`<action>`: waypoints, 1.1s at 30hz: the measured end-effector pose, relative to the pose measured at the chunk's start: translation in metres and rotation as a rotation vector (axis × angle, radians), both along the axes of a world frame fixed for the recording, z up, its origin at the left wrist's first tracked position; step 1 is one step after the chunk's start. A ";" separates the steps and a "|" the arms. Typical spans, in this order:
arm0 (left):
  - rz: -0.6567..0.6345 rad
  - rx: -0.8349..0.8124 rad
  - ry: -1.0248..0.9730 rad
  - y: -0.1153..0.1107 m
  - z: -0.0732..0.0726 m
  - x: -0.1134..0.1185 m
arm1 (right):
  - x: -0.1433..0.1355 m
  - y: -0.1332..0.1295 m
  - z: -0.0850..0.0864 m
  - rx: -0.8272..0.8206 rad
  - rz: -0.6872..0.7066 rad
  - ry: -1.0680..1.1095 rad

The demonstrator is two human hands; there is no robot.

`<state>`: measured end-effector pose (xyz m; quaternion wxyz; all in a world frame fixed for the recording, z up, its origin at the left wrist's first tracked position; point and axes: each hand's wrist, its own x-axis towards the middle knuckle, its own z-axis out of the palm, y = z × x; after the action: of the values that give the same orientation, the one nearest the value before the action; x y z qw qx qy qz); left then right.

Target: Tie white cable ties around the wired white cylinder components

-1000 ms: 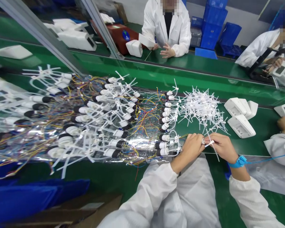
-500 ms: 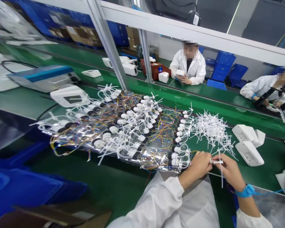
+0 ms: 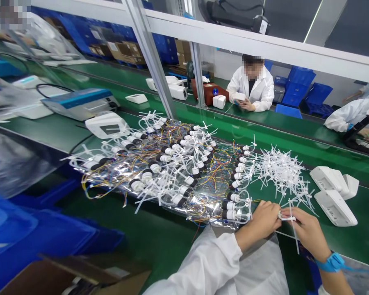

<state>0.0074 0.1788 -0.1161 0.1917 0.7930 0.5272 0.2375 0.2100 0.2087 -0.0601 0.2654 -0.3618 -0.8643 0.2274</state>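
My left hand is closed around a small pump motor, mostly hidden by the fingers; a yellow wire comes out behind it. Close against it, my right hand pinches a short white tube at the motor's end. A white cable tie crosses that tube, its long tail hanging down. Left of my hands, rows of similar black-and-white pump motors with tubes, ties and coloured wires lie on silvery plastic bags. Beyond my hands spreads a heap of loose white cable ties.
White plastic housings stand at the right on the green bench. Another housing and a blue-grey machine are at the left. A metal post rises behind. A co-worker sits across the line.
The whole view has shifted, so everything sits further right and slightly lower. Both hands stay together, still gripping the motor and tube.
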 end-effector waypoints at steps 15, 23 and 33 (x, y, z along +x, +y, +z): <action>-0.004 -0.081 0.000 0.001 0.012 -0.003 | -0.005 0.015 0.005 -0.151 0.057 0.042; 0.029 -0.072 -0.096 -0.006 0.017 -0.007 | -0.003 -0.005 -0.027 -0.504 -0.186 0.446; 0.155 -0.143 -0.404 -0.008 0.004 -0.011 | -0.022 -0.011 -0.053 -0.595 -0.300 0.788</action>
<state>-0.0040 0.1706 -0.1117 0.3305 0.6709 0.5528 0.3676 0.1885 0.1981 -0.1135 0.4863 -0.4283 -0.5351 0.5419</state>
